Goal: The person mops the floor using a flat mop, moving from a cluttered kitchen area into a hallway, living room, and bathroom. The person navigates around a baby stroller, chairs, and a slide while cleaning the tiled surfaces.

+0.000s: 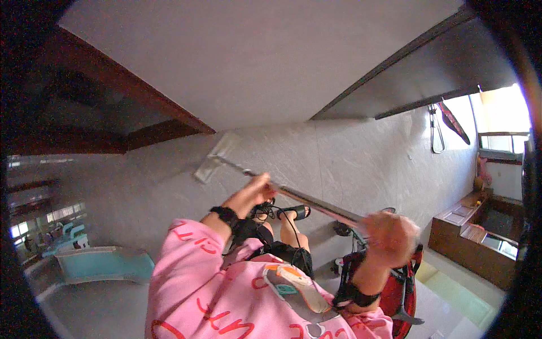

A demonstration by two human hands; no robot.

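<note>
A flat mop with a pale rectangular head and a long metal pole slants across the view. Its head lies on the grey tiled floor, ahead and to the left. My left hand is wrapped round the lower part of the pole. Farther up, near the pole's top end, my right hand is closed on it, smeared by motion. Black bands circle both wrists. Below the pole my feet show, one in a black sandal.
A turquoise tub stands at left. Dark wooden furniture edges the far left, and a dark panel the far right. A red and black wheeled thing is close by my right arm. Wooden furniture stands farther right.
</note>
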